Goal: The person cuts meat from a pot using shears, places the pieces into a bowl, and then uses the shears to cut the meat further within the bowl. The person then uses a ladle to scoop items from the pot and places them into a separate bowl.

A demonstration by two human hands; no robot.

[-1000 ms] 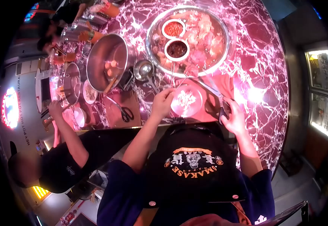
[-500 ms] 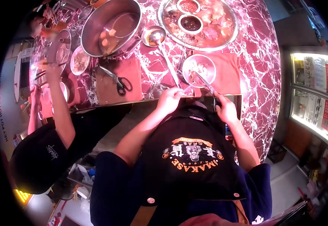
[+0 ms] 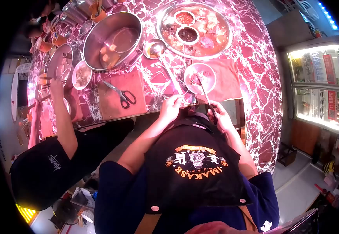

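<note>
My right hand (image 3: 221,116) is closed around the dark handles of a pair of scissors (image 3: 203,87). The blades point away from me into a white bowl (image 3: 212,71), among cut pieces of food (image 3: 197,78). To the left, my left hand (image 3: 171,107) is pinched shut at the counter's edge, near the bowl. A thin pale line shows at its fingertips; I cannot tell what it holds. Just beyond that hand ends the handle of a ladle (image 3: 156,50), whose bowl rests on the counter.
A large metal pot (image 3: 133,54) with broth stands left of the ladle. Behind the bowl is a round tray (image 3: 228,43) of food with two sauce cups. Another pair of scissors (image 3: 122,97) lies on a brown mat (image 3: 109,107). At left, a person's arm (image 3: 64,117) reaches over dishes.
The whole view has shifted a little. My right hand has come closer to my left, and the scissors now enter the bowl at a steeper angle. The other person's hand has shifted over the dishes.
</note>
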